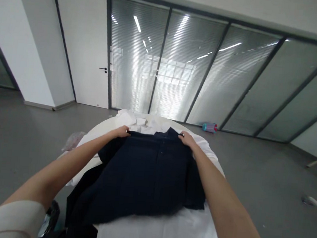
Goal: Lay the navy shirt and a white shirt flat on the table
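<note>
A dark navy shirt (144, 173) lies spread on a white round table (164, 232), its collar at the far side and a button placket down the middle. My left hand (122, 131) grips the shirt's far left shoulder. My right hand (187, 138) grips the far right shoulder. Both arms reach straight out over the cloth. The shirt's near left part hangs off the table's edge.
White folded cloths (136, 120) lie at the table's far end. A crumpled clear bag (73, 140) sits left of the table. A pink and teal bottle (209, 127) lies on the grey floor by the glass wall. A white door (86, 48) stands at the back left.
</note>
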A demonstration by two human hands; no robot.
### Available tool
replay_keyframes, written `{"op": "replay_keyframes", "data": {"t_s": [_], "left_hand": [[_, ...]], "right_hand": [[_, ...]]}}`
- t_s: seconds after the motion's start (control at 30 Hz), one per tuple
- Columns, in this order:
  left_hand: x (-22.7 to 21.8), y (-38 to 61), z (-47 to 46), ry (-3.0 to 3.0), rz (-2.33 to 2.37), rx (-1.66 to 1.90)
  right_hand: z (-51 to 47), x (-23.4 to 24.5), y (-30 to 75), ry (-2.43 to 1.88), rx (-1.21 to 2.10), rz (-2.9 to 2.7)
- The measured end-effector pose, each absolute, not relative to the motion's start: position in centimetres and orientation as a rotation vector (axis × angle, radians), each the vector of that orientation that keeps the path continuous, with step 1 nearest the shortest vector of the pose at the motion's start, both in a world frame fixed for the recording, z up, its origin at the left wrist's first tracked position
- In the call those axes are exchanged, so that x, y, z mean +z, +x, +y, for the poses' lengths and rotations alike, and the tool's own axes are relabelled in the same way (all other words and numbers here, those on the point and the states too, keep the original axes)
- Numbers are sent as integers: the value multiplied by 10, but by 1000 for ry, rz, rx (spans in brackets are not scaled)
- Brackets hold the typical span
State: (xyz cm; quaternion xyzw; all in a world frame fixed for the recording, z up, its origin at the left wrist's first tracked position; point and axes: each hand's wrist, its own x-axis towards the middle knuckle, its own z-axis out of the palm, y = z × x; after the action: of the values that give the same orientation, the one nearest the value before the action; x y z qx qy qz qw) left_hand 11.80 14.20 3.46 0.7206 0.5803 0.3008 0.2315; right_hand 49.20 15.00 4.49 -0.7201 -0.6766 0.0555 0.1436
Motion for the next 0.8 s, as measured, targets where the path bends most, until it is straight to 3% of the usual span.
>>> {"op": "replay_keyframes", "data": {"t_s": [0.1,0.2,0.6,0.8], "left_hand": [[5,116,154,2014,1708,504],[1,121,171,2061,1738,369],[-21,229,222,2254,1649,440],[-28,240,245,2133,1607,564]], "right_hand": [[156,2,496,-2163,339,-1994],[172,-2,503,-2200,448,-2018],[173,-40,491,-2238,83,-2010],[173,-18,494,-2188,21,-2018]]}}
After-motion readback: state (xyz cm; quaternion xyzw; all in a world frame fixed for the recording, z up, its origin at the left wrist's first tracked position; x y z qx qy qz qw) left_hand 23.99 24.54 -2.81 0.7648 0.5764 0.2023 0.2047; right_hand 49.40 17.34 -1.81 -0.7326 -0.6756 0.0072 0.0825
